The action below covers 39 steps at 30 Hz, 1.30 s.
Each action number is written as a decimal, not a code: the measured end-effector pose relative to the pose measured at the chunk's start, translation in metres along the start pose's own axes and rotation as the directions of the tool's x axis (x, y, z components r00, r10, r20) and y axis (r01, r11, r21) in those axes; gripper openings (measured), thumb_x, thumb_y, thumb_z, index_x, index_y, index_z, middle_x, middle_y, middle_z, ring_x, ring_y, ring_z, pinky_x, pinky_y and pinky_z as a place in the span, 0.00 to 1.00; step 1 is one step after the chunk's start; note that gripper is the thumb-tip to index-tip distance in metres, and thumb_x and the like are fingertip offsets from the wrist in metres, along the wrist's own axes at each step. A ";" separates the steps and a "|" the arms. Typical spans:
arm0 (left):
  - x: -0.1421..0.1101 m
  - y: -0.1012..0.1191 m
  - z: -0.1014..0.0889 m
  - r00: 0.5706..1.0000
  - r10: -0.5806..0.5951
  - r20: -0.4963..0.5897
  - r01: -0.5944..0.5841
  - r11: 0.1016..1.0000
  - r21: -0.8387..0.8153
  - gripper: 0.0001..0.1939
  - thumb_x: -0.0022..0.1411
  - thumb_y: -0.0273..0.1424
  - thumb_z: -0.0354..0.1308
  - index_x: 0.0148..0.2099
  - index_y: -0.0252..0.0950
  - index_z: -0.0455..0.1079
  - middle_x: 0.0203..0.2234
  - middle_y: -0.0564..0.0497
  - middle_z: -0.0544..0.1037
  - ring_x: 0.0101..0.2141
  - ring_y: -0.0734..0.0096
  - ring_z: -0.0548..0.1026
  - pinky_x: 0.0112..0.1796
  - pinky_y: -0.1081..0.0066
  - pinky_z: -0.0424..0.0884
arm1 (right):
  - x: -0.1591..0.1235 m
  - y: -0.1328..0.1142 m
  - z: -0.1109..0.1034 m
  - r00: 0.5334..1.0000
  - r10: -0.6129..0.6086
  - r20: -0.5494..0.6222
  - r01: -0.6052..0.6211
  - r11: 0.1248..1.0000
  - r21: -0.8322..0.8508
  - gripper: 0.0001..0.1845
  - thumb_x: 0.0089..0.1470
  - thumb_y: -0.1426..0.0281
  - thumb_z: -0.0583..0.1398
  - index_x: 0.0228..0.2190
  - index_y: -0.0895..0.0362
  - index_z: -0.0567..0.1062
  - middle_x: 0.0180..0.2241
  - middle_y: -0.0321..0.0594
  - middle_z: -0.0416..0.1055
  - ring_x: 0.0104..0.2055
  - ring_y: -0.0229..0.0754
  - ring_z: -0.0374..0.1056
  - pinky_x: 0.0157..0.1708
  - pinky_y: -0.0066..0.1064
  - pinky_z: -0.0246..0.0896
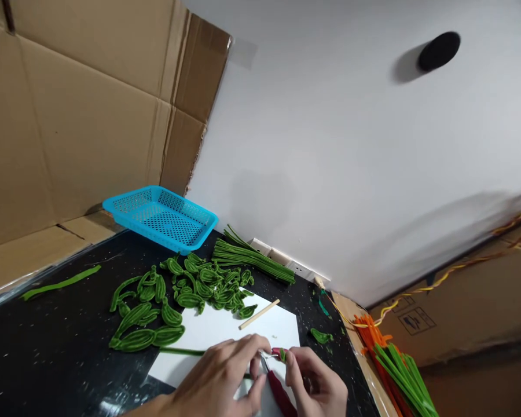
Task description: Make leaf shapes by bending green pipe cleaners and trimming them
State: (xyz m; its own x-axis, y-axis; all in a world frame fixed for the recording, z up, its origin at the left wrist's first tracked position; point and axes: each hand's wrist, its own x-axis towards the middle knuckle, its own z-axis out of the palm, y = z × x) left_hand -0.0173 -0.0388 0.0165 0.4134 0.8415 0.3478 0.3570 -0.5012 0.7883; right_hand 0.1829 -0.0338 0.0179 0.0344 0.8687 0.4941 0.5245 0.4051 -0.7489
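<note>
My left hand (pixel 228 373) is curled over the white paper, its fingers bent round a green pipe cleaner (pixel 182 351) that sticks out to the left. My right hand (pixel 315 382) is closed, thumb and fingers pinching a small green fuzzy piece (pixel 283 354). Between the hands is a tool with dark red handles (pixel 280 392) and a metal part near my left fingertips; its kind is partly hidden. Beyond my hands lies a heap of green pipe-cleaner leaf shapes (pixel 212 284), with larger joined leaves (pixel 132 340) to its left.
White paper (pixel 282 324) bears a short wooden stick (pixel 259 314). A blue basket (pixel 169 223) and a bundle of green pipe cleaners (pixel 254 260) stand near the wall. One leaf (pixel 321 336) lies right. Orange stems (pixel 371 336) and light green ones (pixel 403 376) lie at the right edge. Cardboard (pixel 82 98) rises left.
</note>
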 end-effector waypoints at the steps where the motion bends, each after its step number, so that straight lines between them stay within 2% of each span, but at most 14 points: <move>1: 0.000 -0.001 -0.001 1.000 -0.011 -0.010 0.010 0.999 -0.051 0.21 0.62 0.22 0.55 0.57 0.39 0.68 0.36 0.52 0.78 0.33 0.68 0.75 0.36 0.73 0.68 | 0.001 -0.003 0.001 0.991 0.128 0.046 -0.131 0.988 0.085 0.23 0.60 0.52 0.65 0.24 0.57 0.78 0.16 0.35 0.66 0.17 0.35 0.60 0.18 0.26 0.55; 3: 0.001 -0.005 -0.001 1.000 -0.027 -0.014 0.025 0.989 -0.148 0.23 0.65 0.25 0.56 0.62 0.40 0.66 0.40 0.51 0.79 0.32 0.70 0.75 0.37 0.73 0.70 | 0.002 -0.006 0.003 0.938 0.294 0.185 -0.332 0.916 0.227 0.28 0.58 0.47 0.66 0.21 0.57 0.74 0.15 0.32 0.61 0.17 0.33 0.54 0.19 0.26 0.51; 6: 0.002 -0.009 0.001 1.000 0.023 -0.005 -0.023 0.964 -0.264 0.21 0.67 0.29 0.58 0.61 0.40 0.69 0.42 0.49 0.79 0.32 0.71 0.74 0.35 0.74 0.70 | -0.001 -0.010 0.006 0.856 0.362 0.370 -0.485 0.809 0.331 0.30 0.55 0.45 0.67 0.22 0.58 0.72 0.15 0.29 0.58 0.17 0.30 0.48 0.20 0.26 0.43; 12: 0.000 -0.005 0.002 0.998 -0.050 -0.032 0.033 0.913 -0.406 0.08 0.73 0.35 0.58 0.44 0.38 0.76 0.31 0.52 0.80 0.30 0.71 0.75 0.31 0.74 0.68 | -0.007 -0.012 0.006 0.813 0.300 0.500 -0.496 0.806 0.323 0.29 0.58 0.44 0.64 0.25 0.57 0.73 0.15 0.29 0.57 0.19 0.32 0.48 0.23 0.27 0.44; 15: 0.004 -0.007 -0.010 0.992 -0.087 -0.088 0.054 0.944 -0.325 0.09 0.73 0.37 0.58 0.42 0.38 0.75 0.31 0.53 0.79 0.31 0.71 0.75 0.31 0.74 0.68 | -0.004 -0.010 0.001 0.859 0.260 0.442 -0.382 0.899 0.213 0.28 0.64 0.47 0.60 0.26 0.57 0.73 0.17 0.30 0.58 0.20 0.33 0.50 0.23 0.28 0.45; 18: 0.014 -0.017 -0.035 0.981 0.048 -0.190 -0.061 0.996 -0.063 0.10 0.72 0.37 0.59 0.37 0.38 0.72 0.28 0.55 0.74 0.29 0.72 0.72 0.32 0.71 0.66 | 0.001 -0.005 -0.004 0.932 0.200 0.304 -0.217 0.976 0.024 0.27 0.67 0.52 0.59 0.22 0.57 0.71 0.19 0.32 0.59 0.22 0.33 0.51 0.22 0.28 0.44; 21: 0.027 -0.030 -0.060 0.947 -0.003 -0.321 0.054 0.987 0.150 0.09 0.71 0.37 0.59 0.38 0.39 0.72 0.27 0.56 0.72 0.27 0.71 0.70 0.31 0.70 0.64 | 0.005 0.002 -0.009 0.967 0.086 0.241 -0.059 0.991 -0.117 0.27 0.70 0.57 0.56 0.22 0.57 0.71 0.18 0.30 0.57 0.20 0.32 0.51 0.22 0.27 0.45; 23: 0.034 -0.038 -0.071 0.878 -0.153 -0.453 0.216 0.972 0.090 0.11 0.67 0.39 0.63 0.46 0.40 0.71 0.34 0.54 0.73 0.26 0.73 0.70 0.29 0.70 0.65 | 0.006 0.007 -0.011 0.973 -0.024 0.228 0.070 0.978 -0.197 0.25 0.71 0.61 0.56 0.23 0.58 0.73 0.17 0.30 0.59 0.19 0.32 0.52 0.22 0.26 0.46; 26: 0.038 -0.044 -0.073 0.771 -0.291 -0.566 0.267 0.955 -0.127 0.24 0.63 0.40 0.65 0.57 0.41 0.64 0.46 0.49 0.71 0.28 0.74 0.73 0.27 0.71 0.67 | 0.006 0.013 -0.010 0.950 -0.189 0.247 0.259 0.921 -0.291 0.20 0.70 0.66 0.57 0.25 0.57 0.74 0.18 0.32 0.65 0.19 0.31 0.57 0.23 0.25 0.48; 29: 0.037 -0.042 -0.068 0.751 -0.303 -0.587 0.210 0.952 -0.222 0.17 0.65 0.39 0.60 0.53 0.39 0.66 0.47 0.48 0.71 0.35 0.70 0.75 0.30 0.72 0.70 | 0.004 0.015 -0.008 0.919 -0.266 0.289 0.360 0.867 -0.344 0.18 0.70 0.70 0.57 0.26 0.57 0.73 0.20 0.35 0.69 0.20 0.32 0.60 0.25 0.26 0.49; 32: 0.035 -0.033 -0.065 0.827 -0.264 -0.496 0.191 0.962 -0.193 0.07 0.67 0.35 0.57 0.43 0.37 0.69 0.40 0.49 0.74 0.37 0.67 0.74 0.33 0.71 0.68 | 0.003 0.013 -0.006 0.880 -0.274 0.389 0.423 0.825 -0.376 0.19 0.70 0.70 0.56 0.25 0.55 0.71 0.22 0.36 0.69 0.22 0.35 0.62 0.26 0.27 0.52; 35: 0.032 -0.024 -0.065 0.977 -0.192 -0.096 0.189 0.981 -0.046 0.05 0.65 0.33 0.59 0.41 0.37 0.72 0.34 0.52 0.76 0.32 0.69 0.71 0.32 0.71 0.65 | 0.003 0.008 -0.006 0.817 -0.314 0.483 0.508 0.789 -0.346 0.16 0.70 0.70 0.56 0.28 0.55 0.73 0.25 0.39 0.71 0.26 0.39 0.65 0.29 0.29 0.56; 37: 0.029 -0.019 -0.065 0.974 -0.170 0.151 0.158 0.984 0.084 0.06 0.62 0.33 0.62 0.40 0.38 0.74 0.35 0.53 0.77 0.32 0.69 0.70 0.34 0.70 0.64 | 0.004 0.003 -0.005 0.776 -0.335 0.534 0.544 0.784 -0.300 0.11 0.69 0.70 0.57 0.33 0.55 0.76 0.31 0.42 0.75 0.33 0.43 0.68 0.33 0.32 0.60; 39: 0.026 -0.017 -0.064 0.946 -0.175 0.274 0.122 0.972 0.199 0.05 0.60 0.32 0.64 0.39 0.38 0.73 0.35 0.54 0.76 0.33 0.68 0.70 0.35 0.70 0.63 | 0.004 -0.001 -0.003 0.737 -0.326 0.592 0.556 0.790 -0.257 0.05 0.68 0.70 0.60 0.39 0.55 0.77 0.37 0.43 0.77 0.40 0.46 0.69 0.39 0.35 0.63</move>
State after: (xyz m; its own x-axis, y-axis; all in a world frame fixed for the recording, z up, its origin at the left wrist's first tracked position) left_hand -0.0665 0.0043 0.0447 0.5578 0.8283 0.0521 0.5644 -0.4245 0.7080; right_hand 0.1855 -0.0316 0.0216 -0.6492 0.6772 0.3463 0.6527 0.7298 -0.2035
